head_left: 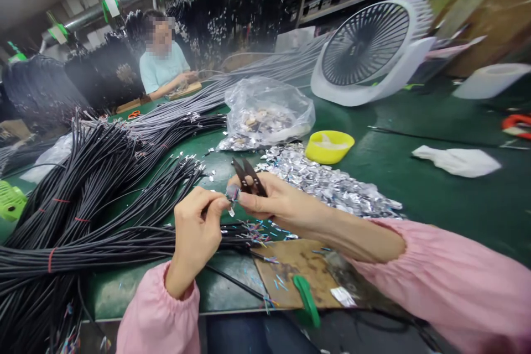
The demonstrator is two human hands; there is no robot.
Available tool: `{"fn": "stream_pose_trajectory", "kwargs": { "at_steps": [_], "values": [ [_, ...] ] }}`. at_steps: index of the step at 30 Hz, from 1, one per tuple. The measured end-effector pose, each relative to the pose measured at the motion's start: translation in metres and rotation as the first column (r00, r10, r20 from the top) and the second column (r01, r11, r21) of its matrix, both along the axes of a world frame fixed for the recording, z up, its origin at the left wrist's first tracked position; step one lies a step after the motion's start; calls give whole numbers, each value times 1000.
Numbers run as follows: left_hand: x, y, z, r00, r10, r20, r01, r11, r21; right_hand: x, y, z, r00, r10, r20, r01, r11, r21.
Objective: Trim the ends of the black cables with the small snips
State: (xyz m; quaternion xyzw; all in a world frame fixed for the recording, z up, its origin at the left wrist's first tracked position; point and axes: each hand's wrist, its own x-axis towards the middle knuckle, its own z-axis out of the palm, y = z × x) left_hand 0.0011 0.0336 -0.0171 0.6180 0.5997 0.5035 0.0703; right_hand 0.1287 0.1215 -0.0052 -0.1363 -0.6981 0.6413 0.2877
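Note:
In my right hand (277, 199) are dark thread snips (250, 178), their blades pointing up and away from me. My left hand (198, 220) is closed in a pinch, its fingertips meeting those of the right. Between them shows a small cable end (233, 192), greyish with fine coloured strands, and a bit of silver foil (231, 212) hangs just below. Most of that cable is hidden by the fingers. Under my hands lies a bundle of black cables (136, 249), its stripped ends showing coloured wires (257, 232).
A heap of foil scraps (332, 182) spreads behind my right hand, near a clear plastic bag (269, 110) and a yellow container (329, 147). A white fan (369, 50) stands further back. Green-handled tool (306, 298) lies at the front edge. Across the table sits another person (164, 63).

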Motion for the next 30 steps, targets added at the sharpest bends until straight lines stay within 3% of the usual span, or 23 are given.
{"fn": "stream_pose_trajectory", "kwargs": {
  "at_steps": [2, 5, 6, 7, 8, 10, 12, 14, 17, 18, 20, 22, 25, 30],
  "values": [
    [-1, 1, 2, 999, -31, 19, 31, 998, -51, -1, 1, -1, 1000, 1, -31, 3, 993, 120],
    [-1, 2, 5, 994, -82, 76, 93, 984, -153, -3, 0, -1, 962, -241, -125, 271, 884, 381],
    [0, 1, 5, 992, -88, 85, 101, 981, -165, -3, 0, -1, 942, -304, -144, 336, 855, 394],
    [0, 1, 5, 993, -83, 85, 96, 982, -161, -3, 0, -2, 938, -320, -134, 347, 866, 360],
    [0, 1, 4, 994, -70, 79, 80, 986, -143, -3, 0, -2, 955, -278, -101, 296, 911, 289],
    [-1, 1, 3, 998, -33, 62, 39, 995, -96, -4, 0, -4, 997, -70, -17, 72, 993, 95],
    [-1, 2, 2, 998, -14, 59, 18, 997, -73, -4, 0, -5, 998, 64, 2, -64, 997, 33],
    [-1, 2, 1, 998, -19, 67, 25, 996, -87, -5, 0, -4, 997, -75, -33, 80, 977, 199],
    [0, 2, 3, 995, -34, 92, 45, 992, -119, -3, 3, -3, 909, -387, -155, 414, 793, 447],
    [1, 1, 3, 994, -34, 105, 47, 991, -126, -2, 5, -3, 870, -456, -187, 489, 751, 444],
    [1, 0, 3, 991, -15, 135, 33, 991, -132, 0, 9, -2, 788, -575, -221, 615, 718, 326],
    [0, -1, 2, 988, 12, 155, 9, 991, -134, 3, 12, -1, 784, -589, -195, 621, 750, 228],
    [0, -1, 1, 989, 35, 145, -17, 992, -121, 4, 8, 2, 918, -386, -89, 395, 876, 277],
    [3, -1, 3, 996, 52, 78, -46, 995, -85, 3, 1, 6, 952, -307, 9, 298, 929, 220]
  ]
}}
